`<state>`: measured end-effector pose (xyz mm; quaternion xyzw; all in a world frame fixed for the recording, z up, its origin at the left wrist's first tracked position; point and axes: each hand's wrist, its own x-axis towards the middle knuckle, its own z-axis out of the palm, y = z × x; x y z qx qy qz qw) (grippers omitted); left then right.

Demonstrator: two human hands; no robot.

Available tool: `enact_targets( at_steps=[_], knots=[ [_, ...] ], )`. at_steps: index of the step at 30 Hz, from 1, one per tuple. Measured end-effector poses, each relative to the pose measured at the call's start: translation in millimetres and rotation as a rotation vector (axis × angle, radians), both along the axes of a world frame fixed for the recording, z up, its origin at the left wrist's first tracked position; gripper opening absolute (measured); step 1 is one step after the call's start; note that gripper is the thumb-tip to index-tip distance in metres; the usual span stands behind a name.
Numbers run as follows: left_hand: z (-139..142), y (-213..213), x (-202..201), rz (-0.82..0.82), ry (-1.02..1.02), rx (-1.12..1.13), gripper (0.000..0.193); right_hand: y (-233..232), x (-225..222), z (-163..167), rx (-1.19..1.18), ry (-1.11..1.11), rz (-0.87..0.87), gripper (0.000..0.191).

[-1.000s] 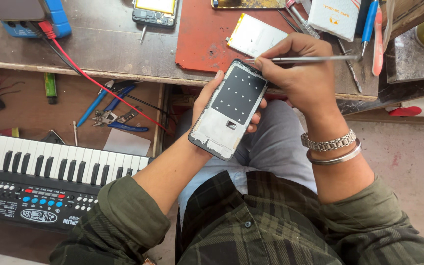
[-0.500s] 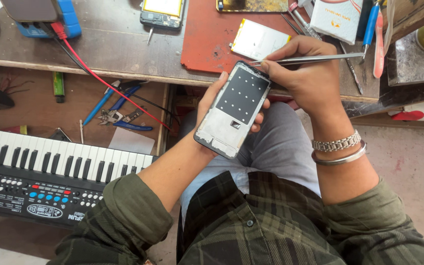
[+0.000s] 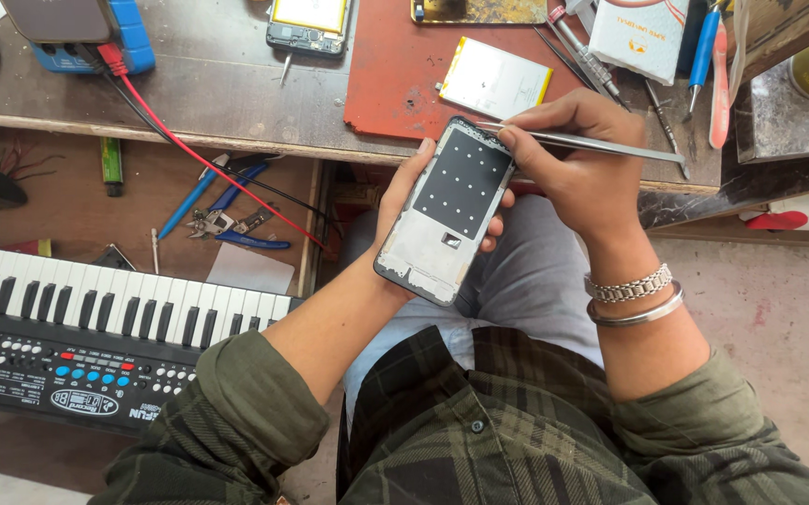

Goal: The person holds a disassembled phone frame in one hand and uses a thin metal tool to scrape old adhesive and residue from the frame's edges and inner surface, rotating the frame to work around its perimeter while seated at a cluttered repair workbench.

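Observation:
My left hand (image 3: pixel 406 187) cradles an opened phone frame (image 3: pixel 447 210) above my lap, its inner side up, with a black dotted panel and bare silver metal below. My right hand (image 3: pixel 577 168) pinches metal tweezers (image 3: pixel 582 142), their tip touching the frame's top right corner. Two silver bracelets (image 3: pixel 631 295) circle my right wrist.
The workbench (image 3: pixel 236 93) ahead carries a red mat (image 3: pixel 404 75), a flat battery (image 3: pixel 495 78), another opened phone (image 3: pixel 306 23), screwdrivers (image 3: pixel 704 47) and a blue device (image 3: pixel 96 33) with a red wire. A toy keyboard (image 3: pixel 86 327) sits at lower left, pliers (image 3: pixel 236 224) on the lower shelf.
The view has drifted slightly; my right hand has shifted the tweezers' tip a little along the frame's top edge. The left hand holds the frame steady.

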<state>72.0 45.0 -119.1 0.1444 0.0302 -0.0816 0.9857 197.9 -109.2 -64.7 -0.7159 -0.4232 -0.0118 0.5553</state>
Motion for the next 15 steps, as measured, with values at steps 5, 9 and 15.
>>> enact_targets(
  at_steps=[5, 9, 15],
  knots=[
    [-0.3, -0.7, -0.9, -0.003, -0.003, -0.009, 0.074, -1.9, -2.8, -5.3, 0.018, -0.034, -0.025, 0.015],
    [0.4, -1.3, -0.9, 0.010, -0.006, 0.016, 0.073, -3.0, -5.0, -7.0, 0.055, 0.006, 0.010, 0.016],
    [1.8, -1.0, -1.2, -0.006, -0.024, -0.021, 0.072, -1.5, -4.8, -6.0, 0.016, -0.070, -0.022, 0.017]
  ],
)
